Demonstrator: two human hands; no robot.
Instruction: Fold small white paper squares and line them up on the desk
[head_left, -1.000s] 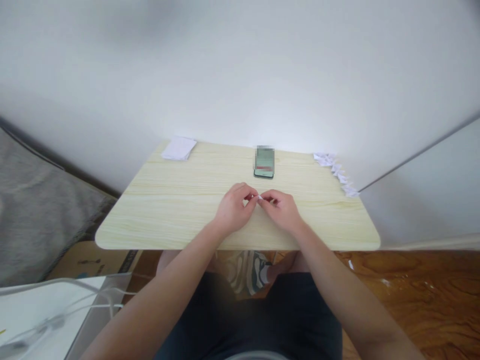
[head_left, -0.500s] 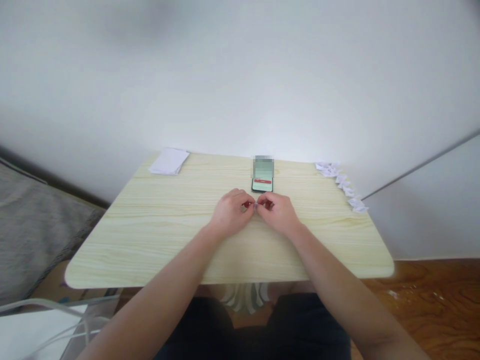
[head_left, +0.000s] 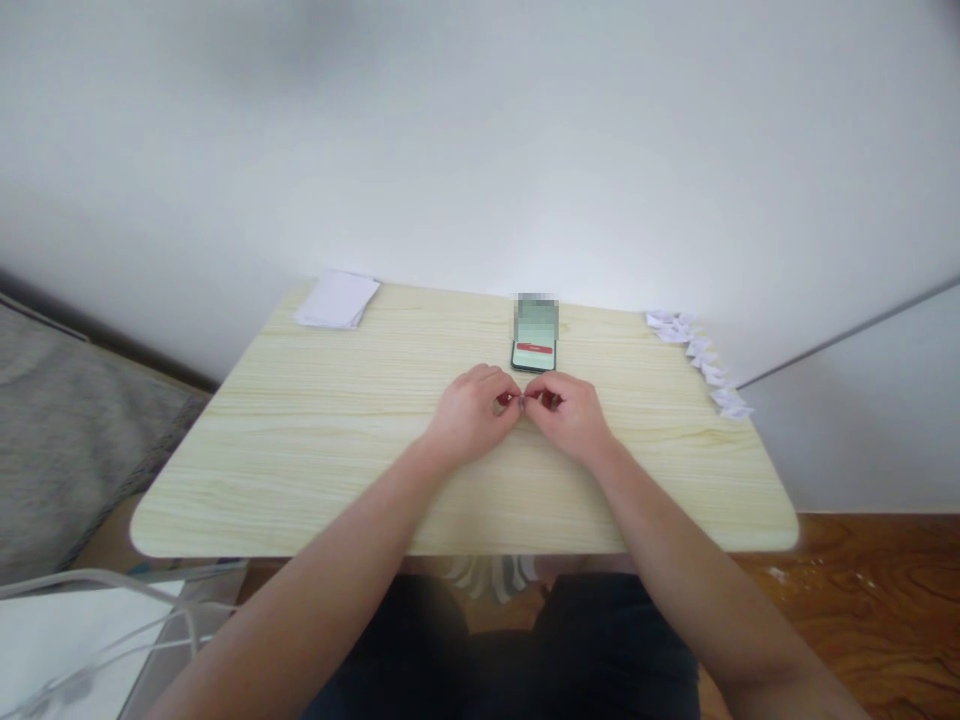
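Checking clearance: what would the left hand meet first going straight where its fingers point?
Beyond the small pale piece at its fingertips, the left hand would likely meet the right hand first; depth is unclear.

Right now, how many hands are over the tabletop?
2: the left hand and the right hand, fingertips together around a tiny pale piece, just on the near side of the smartphone.

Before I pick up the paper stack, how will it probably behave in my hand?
The paper stack looks thin, so it is probably light and floppy. Its edges are uneven and no binding shows, so the sheets may slide apart. Lying flat on the table, it seems unlikely to tip or roll.
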